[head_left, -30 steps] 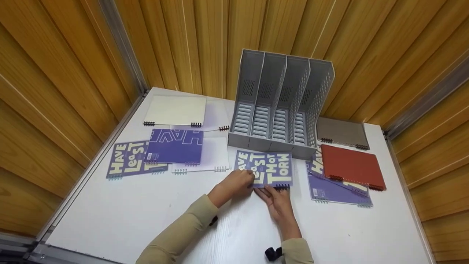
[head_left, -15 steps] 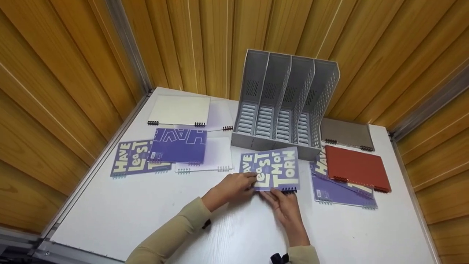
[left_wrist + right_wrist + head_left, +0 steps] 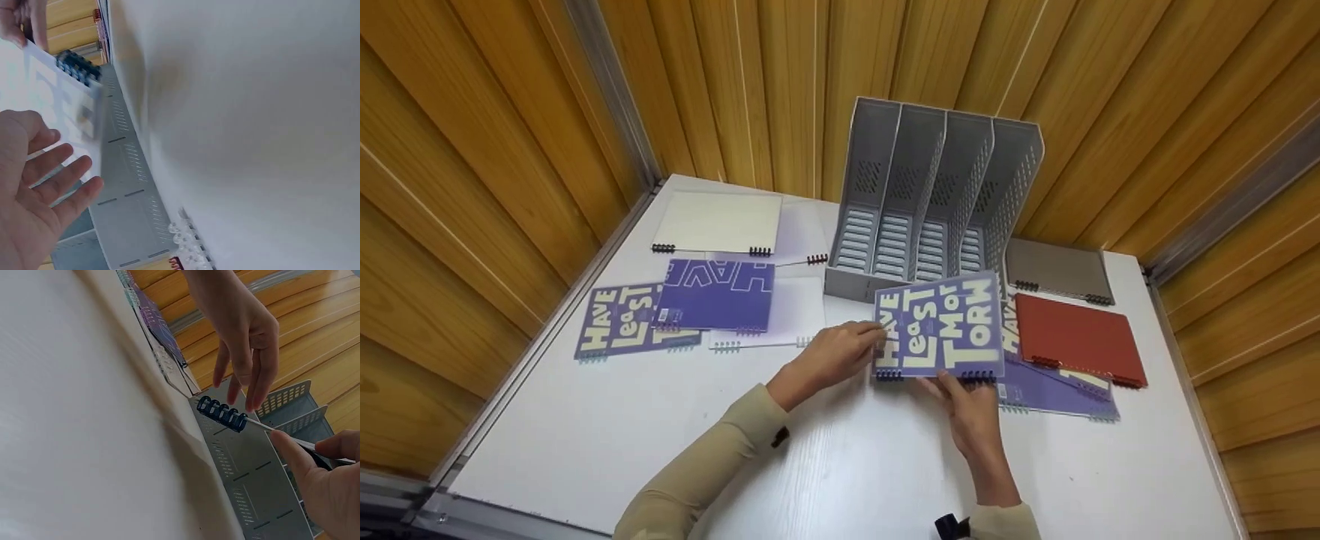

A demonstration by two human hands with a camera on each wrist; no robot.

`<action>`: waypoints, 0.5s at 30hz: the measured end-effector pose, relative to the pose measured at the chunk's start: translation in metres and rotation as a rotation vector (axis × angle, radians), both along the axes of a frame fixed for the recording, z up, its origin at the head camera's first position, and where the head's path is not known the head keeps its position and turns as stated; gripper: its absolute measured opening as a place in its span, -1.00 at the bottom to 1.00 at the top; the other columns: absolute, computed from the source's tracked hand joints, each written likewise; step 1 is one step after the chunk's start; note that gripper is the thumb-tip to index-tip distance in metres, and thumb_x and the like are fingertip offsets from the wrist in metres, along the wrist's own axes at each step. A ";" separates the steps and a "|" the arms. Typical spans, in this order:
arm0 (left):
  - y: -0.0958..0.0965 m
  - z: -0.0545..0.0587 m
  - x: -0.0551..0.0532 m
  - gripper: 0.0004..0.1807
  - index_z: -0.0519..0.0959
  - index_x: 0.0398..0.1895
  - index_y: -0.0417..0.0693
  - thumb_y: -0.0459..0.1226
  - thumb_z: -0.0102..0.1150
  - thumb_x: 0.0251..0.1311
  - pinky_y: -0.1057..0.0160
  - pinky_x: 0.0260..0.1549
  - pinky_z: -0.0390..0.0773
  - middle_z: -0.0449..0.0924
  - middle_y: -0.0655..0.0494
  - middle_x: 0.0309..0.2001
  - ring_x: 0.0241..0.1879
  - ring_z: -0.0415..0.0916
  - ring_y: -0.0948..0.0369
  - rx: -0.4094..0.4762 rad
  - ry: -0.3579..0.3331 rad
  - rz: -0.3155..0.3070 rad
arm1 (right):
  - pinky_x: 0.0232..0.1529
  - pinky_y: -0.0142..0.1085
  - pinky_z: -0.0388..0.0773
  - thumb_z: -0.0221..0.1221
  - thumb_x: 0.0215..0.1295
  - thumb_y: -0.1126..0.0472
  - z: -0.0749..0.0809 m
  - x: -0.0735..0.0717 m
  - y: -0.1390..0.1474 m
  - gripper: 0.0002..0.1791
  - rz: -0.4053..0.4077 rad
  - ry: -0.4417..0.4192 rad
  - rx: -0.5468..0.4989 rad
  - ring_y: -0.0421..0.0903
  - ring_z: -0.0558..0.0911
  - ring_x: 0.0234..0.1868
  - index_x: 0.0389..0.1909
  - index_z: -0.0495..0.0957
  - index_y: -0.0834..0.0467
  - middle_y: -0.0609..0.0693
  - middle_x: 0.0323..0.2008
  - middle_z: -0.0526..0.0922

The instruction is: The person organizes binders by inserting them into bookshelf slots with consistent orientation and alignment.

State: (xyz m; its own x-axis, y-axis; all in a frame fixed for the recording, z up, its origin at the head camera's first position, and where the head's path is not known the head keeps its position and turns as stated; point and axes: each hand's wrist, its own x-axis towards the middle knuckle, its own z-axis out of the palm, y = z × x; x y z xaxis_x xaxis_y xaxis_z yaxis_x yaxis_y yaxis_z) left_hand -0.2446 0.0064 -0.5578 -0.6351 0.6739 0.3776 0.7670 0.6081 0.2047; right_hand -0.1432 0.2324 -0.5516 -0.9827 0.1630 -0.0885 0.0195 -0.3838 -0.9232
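A purple spiral notebook (image 3: 937,324) with big pale lettering is raised and tilted in front of the grey file rack (image 3: 849,283). My right hand (image 3: 973,416) pinches its lower edge between thumb and fingers, beside the dark rings. At the notebook's left edge is my left hand (image 3: 844,351). Its fingers (image 3: 70,188) are loosely extended and spread in the left wrist view, overlapping the cover there. The right wrist view shows the notebook edge-on, its dark ring binding (image 3: 222,413) between the two hands.
Left on the white table lie a cream notebook (image 3: 718,221), a dark purple notebook (image 3: 720,296), a lettered notebook (image 3: 615,322) and white ones. Right are a brown notebook (image 3: 1057,271), a red notebook (image 3: 1080,337) and purple notebooks (image 3: 1057,394). Wood-patterned walls (image 3: 780,90) stand behind.
The lettered notebook has come up off the table and moved right, tilting up toward the rack. My right hand has moved with it; my left hand's fingers have shifted to its left edge.
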 end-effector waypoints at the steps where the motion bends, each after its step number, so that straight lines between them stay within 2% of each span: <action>1: -0.001 -0.001 -0.003 -0.64 0.63 0.18 -0.07 -0.35 0.17 0.34 0.17 -0.06 0.66 0.65 0.05 0.16 0.06 0.65 0.10 0.022 -0.002 0.015 | 0.15 0.06 0.54 0.02 0.42 0.59 0.003 0.001 0.002 -0.18 -0.004 0.009 0.009 0.11 0.64 0.19 0.59 0.08 -0.01 0.25 0.40 0.37; 4: -0.006 -0.008 -0.013 -0.59 0.62 0.20 -0.10 -0.41 0.16 0.29 0.13 -0.05 0.66 0.64 0.00 0.17 0.10 0.63 0.06 0.136 -0.010 0.072 | 0.13 0.03 0.56 0.01 0.42 0.60 0.010 0.003 0.006 -0.20 -0.030 0.032 0.023 0.09 0.65 0.18 0.57 0.12 -0.02 0.22 0.37 0.40; 8: -0.008 -0.015 -0.034 -0.53 0.55 0.26 -0.22 -0.50 0.15 0.25 0.07 0.23 0.50 0.52 -0.16 0.27 0.27 0.47 -0.08 0.383 -0.045 0.177 | 0.10 -0.03 0.59 0.02 0.42 0.59 0.020 0.005 0.011 -0.21 -0.065 0.057 0.069 0.05 0.66 0.16 0.56 0.14 -0.02 0.17 0.33 0.45; 12: -0.008 -0.016 -0.062 -0.38 0.35 0.42 -0.30 -0.53 0.15 0.27 0.01 0.42 0.24 0.23 -0.29 0.46 0.47 0.17 -0.18 0.581 -0.176 0.275 | 0.10 -0.10 0.59 0.06 0.44 0.53 0.027 0.005 0.017 -0.24 -0.092 0.037 0.120 -0.02 0.68 0.14 0.56 0.14 0.00 0.15 0.32 0.46; 15: -0.010 -0.015 -0.080 -0.31 0.14 0.54 -0.32 -0.47 0.09 0.37 0.03 0.47 0.12 0.04 -0.31 0.55 0.54 0.00 -0.14 0.640 -0.317 0.349 | 0.11 -0.10 0.58 0.08 0.44 0.51 0.028 0.005 0.020 -0.26 -0.104 0.034 0.113 -0.01 0.69 0.13 0.55 0.15 0.01 0.15 0.32 0.46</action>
